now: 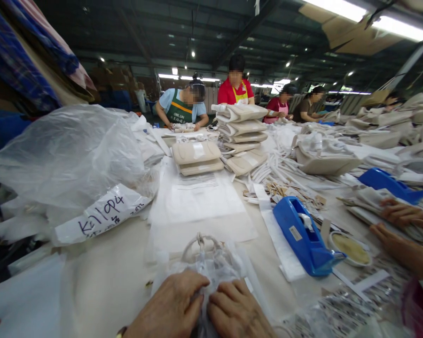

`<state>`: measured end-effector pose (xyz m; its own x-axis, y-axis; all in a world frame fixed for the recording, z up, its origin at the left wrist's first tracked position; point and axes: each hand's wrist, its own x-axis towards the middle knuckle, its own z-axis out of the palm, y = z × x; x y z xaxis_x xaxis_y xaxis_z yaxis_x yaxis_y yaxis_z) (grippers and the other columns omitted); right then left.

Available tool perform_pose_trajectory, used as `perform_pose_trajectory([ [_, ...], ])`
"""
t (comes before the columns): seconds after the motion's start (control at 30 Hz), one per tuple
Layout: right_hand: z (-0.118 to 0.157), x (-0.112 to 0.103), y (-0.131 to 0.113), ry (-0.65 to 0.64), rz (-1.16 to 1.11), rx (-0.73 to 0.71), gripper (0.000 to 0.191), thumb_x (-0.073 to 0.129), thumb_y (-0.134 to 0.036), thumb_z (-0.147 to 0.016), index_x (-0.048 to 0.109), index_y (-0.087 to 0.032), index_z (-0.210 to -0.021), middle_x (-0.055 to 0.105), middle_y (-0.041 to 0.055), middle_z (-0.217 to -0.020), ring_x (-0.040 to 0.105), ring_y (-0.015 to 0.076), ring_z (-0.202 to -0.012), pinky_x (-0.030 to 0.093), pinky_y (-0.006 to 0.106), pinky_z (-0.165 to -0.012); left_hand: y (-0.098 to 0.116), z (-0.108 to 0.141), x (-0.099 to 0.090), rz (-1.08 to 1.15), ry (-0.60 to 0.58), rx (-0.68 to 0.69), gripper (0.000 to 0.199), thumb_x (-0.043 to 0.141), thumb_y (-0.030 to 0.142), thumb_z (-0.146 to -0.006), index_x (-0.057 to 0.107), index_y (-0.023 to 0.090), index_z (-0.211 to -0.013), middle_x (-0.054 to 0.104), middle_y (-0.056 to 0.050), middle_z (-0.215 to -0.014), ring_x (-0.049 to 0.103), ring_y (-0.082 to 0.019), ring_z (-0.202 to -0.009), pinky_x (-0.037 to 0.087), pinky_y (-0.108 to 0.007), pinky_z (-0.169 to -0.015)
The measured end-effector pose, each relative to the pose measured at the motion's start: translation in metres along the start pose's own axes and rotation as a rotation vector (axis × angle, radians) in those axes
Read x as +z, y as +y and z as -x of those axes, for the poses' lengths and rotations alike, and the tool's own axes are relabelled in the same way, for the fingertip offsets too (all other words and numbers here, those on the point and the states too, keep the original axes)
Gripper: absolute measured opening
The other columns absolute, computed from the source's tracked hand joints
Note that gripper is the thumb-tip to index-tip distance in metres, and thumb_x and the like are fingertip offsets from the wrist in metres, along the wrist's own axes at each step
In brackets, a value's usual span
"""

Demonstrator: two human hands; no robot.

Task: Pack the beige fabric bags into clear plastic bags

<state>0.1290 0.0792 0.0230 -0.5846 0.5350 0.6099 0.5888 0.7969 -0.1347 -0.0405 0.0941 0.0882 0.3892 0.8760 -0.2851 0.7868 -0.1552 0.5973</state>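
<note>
My left hand [171, 304] and my right hand [237, 310] are side by side at the bottom middle of the head view. Both have curled fingers and pinch the clear plastic wrapping [215, 273] around a light-coloured handbag. Beyond my fingertips the bag's looped handles [189, 250] stick up, seen partly through plastic. My hands hide most of the bag's body. White sheets [200, 202] lie just past it, with two folded beige bags [197, 157] on their far end.
A blue tape dispenser [299, 234] stands to the right, beside a round tub [350, 248]. A large clear plastic sack [74, 159] bulges at left. Folded bags form a tall stack [243, 126] ahead. A co-worker's hands [405, 225] work at far right; several people sit or stand beyond.
</note>
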Motion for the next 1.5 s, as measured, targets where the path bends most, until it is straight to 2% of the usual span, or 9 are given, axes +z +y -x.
perform_pose_trajectory([
  [0.27,0.010,0.007,-0.003,-0.136,-0.018,0.063,0.016,0.056,-0.022,-0.084,0.051,-0.018,-0.070,0.059,-0.0023,-0.070,0.050,0.0139,-0.069,0.035,0.027,-0.060,0.023,-0.056,0.001,-0.328,0.549,-0.221,0.028,0.029,0.020,-0.090,0.057,0.016,-0.092,0.063,-0.009,-0.097,0.056,-0.022,-0.096,0.040,-0.034,-0.085],
  [0.47,0.010,0.000,0.002,0.060,-0.128,0.031,0.022,0.041,-0.019,-0.090,0.055,-0.018,-0.073,0.061,0.0002,-0.069,0.053,0.0131,-0.064,0.038,0.025,-0.056,0.004,-0.096,0.025,-0.375,0.436,-0.357,0.032,0.030,0.034,-0.092,0.056,0.015,-0.091,0.065,-0.009,-0.086,0.062,-0.022,-0.085,0.044,-0.031,-0.070],
  [0.57,0.004,-0.023,0.033,0.115,-0.377,0.309,0.018,0.041,-0.022,-0.090,0.059,-0.020,-0.088,0.063,0.0037,-0.083,0.057,0.0133,-0.078,0.044,0.024,-0.068,0.000,-0.096,0.030,-0.387,0.367,-0.347,0.032,0.029,0.037,-0.093,0.055,0.018,-0.093,0.065,-0.007,-0.086,0.064,-0.020,-0.079,0.043,-0.028,-0.065],
  [0.7,-0.010,-0.025,0.099,-0.056,-0.613,0.772,0.015,0.053,-0.028,-0.081,0.065,-0.020,-0.085,0.066,0.0061,-0.088,0.058,0.0182,-0.085,0.044,0.032,-0.080,0.003,-0.093,0.029,-0.418,0.342,-0.337,0.033,0.026,0.034,-0.094,0.055,0.018,-0.095,0.064,-0.008,-0.089,0.062,-0.021,-0.084,0.043,-0.029,-0.066],
  [0.8,-0.021,0.002,0.135,-0.251,-0.883,0.910,0.021,0.066,-0.034,-0.066,0.069,-0.017,-0.078,0.067,0.0047,-0.078,0.060,0.0185,-0.074,0.047,0.035,-0.074,0.002,-0.094,0.030,-0.424,0.361,-0.336,0.031,0.027,0.032,-0.093,0.054,0.019,-0.094,0.065,-0.007,-0.090,0.062,-0.021,-0.084,0.043,-0.028,-0.066],
  [0.93,-0.040,0.026,0.147,-0.428,-1.190,0.869,0.036,0.069,-0.041,-0.059,0.070,-0.014,-0.084,0.068,0.0046,-0.080,0.060,0.0166,-0.073,0.048,0.034,-0.074,-0.002,-0.095,0.033,-0.319,0.464,-0.350,0.027,0.030,0.036,-0.093,0.051,0.019,-0.087,0.065,-0.006,-0.084,0.063,-0.019,-0.082,0.043,-0.027,-0.067],
  [1.1,-0.053,0.026,0.139,-0.589,-1.427,0.862,0.040,0.074,-0.038,-0.057,0.068,-0.015,-0.089,0.067,0.0028,-0.084,0.060,0.0156,-0.080,0.043,0.034,-0.083,-0.005,-0.095,0.036,-0.261,0.496,-0.354,0.023,0.034,0.035,-0.091,0.048,0.020,-0.082,0.064,-0.005,-0.080,0.063,-0.020,-0.079,0.041,-0.028,-0.065],
  [1.33,-0.053,0.030,0.149,-0.789,-1.377,0.886,0.022,0.072,-0.026,-0.056,0.069,-0.014,-0.075,0.062,-0.0032,-0.065,0.052,0.0096,-0.061,0.041,0.025,-0.068,-0.006,-0.092,0.036,-0.132,0.583,-0.367,0.022,0.040,0.040,-0.089,0.048,0.021,-0.082,0.063,-0.003,-0.071,0.062,-0.020,-0.074,0.039,-0.027,-0.062],
  [1.5,-0.049,0.030,0.158,-0.817,-1.304,0.835,0.027,0.063,-0.024,-0.058,0.069,-0.014,-0.082,0.063,-0.0015,-0.072,0.050,0.0095,-0.064,0.039,0.023,-0.065,-0.004,-0.090,0.034,-0.071,0.622,-0.375,0.019,0.044,0.039,-0.087,0.049,0.021,-0.081,0.063,-0.002,-0.070,0.063,-0.020,-0.073,0.038,-0.026,-0.060],
])
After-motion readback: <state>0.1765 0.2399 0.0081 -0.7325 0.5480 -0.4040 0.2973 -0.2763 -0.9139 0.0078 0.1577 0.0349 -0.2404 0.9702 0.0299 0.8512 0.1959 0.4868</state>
